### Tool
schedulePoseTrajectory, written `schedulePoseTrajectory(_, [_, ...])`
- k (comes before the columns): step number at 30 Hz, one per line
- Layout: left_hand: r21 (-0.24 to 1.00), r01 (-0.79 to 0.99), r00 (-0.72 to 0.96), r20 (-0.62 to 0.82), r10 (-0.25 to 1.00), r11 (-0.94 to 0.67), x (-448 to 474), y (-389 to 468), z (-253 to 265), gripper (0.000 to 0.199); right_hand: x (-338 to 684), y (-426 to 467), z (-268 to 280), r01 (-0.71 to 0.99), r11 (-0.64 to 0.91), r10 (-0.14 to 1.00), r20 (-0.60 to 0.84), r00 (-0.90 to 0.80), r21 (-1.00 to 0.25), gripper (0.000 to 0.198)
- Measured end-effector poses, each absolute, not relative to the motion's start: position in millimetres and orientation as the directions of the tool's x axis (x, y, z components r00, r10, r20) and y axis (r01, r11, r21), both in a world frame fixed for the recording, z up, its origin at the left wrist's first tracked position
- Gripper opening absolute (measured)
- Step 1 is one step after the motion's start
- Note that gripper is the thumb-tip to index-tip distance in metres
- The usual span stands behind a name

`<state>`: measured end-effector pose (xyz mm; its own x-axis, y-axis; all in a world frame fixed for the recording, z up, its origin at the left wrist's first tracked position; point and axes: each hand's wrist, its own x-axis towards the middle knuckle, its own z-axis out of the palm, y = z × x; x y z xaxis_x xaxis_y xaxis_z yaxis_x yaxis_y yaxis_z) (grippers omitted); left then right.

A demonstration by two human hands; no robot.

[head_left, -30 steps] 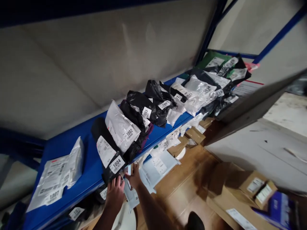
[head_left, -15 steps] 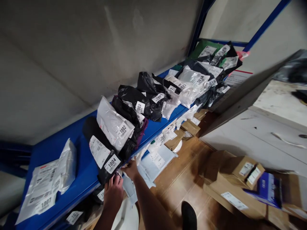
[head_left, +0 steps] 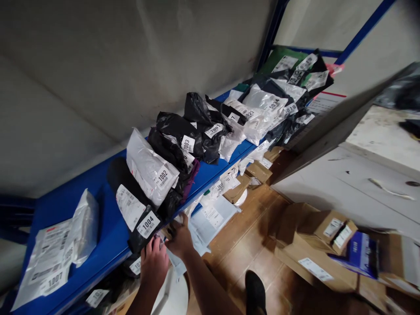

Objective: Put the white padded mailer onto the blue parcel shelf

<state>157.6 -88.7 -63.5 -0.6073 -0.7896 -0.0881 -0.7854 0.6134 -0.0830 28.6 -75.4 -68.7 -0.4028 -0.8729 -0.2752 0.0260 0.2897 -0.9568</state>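
Where the blue shelf (head_left: pixel 108 245) ends, the black 1004 bag (head_left: pixel 144 227) is touched at its lower edge by the left hand (head_left: pixel 154 264), fingers (head_left: pixel 151 246) loosely apart. Just right, the right hand (head_left: pixel 180 239) is pressed to pale-blue mailers (head_left: pixel 210 221); its finger state cannot be told. The 1002 bag (head_left: pixel 149 170) lies above.

Both hands reach under the blue shelf (head_left: pixel 108 245): the left hand (head_left: pixel 153 264) touches the black parcel (head_left: pixel 144 225) labelled 1004, the right hand (head_left: pixel 180 239) beside it.
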Motion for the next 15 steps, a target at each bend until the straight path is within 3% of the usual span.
schedulePoseTrajectory(2, [0.224, -0.856, -0.496, -0.096, -0.863, 0.467, 156.0, -79.1, -62.8, 0.031, 24.4, -81.9, -62.8, 0.025, 0.327, -0.86, -0.308, -0.407, -0.945, 0.052])
schedulePoseTrajectory(4, [0.605, -0.784, -0.323, -0.206, -0.924, 0.139, 153.9, -68.9, -66.3, 0.024, 20.6, -80.6, -62.2, 0.05, 0.329, -0.858, -0.321, -0.402, -0.943, 0.055])
schedulePoseTrajectory(5, [0.715, -0.698, -0.25, -0.292, -0.923, -0.038, 151.9, -65.5, -70.4, 0.022, 18.5, -76.2, -64.5, 0.077, 0.319, -0.859, -0.323, -0.397, -0.945, 0.057])
schedulePoseTrajectory(7, [0.772, -0.568, -0.154, -0.441, -0.884, -0.286, 145.0, -65.6, -83.0, 0.024, 14.4, -60.0, -73.9, 0.167, 0.295, -0.858, -0.338, -0.387, -0.941, 0.06])
schedulePoseTrajectory(10, [0.779, -0.36, -0.122, -0.585, -0.802, -0.513, 127.3, -86.5, -108.6, 0.041, 9.8, -23.5, -96.1, 0.371, 0.271, -0.833, -0.41, -0.372, -0.888, 0.063])
schedulePoseTrajectory(15, [0.777, -0.082, -0.143, -0.628, -0.765, -0.624, 96.8, -138.2, -149.8, 0.043, 6.8, 26.8, -139.2, 0.672, 0.318, -0.721, -0.631, -0.288, -0.669, 0.076])
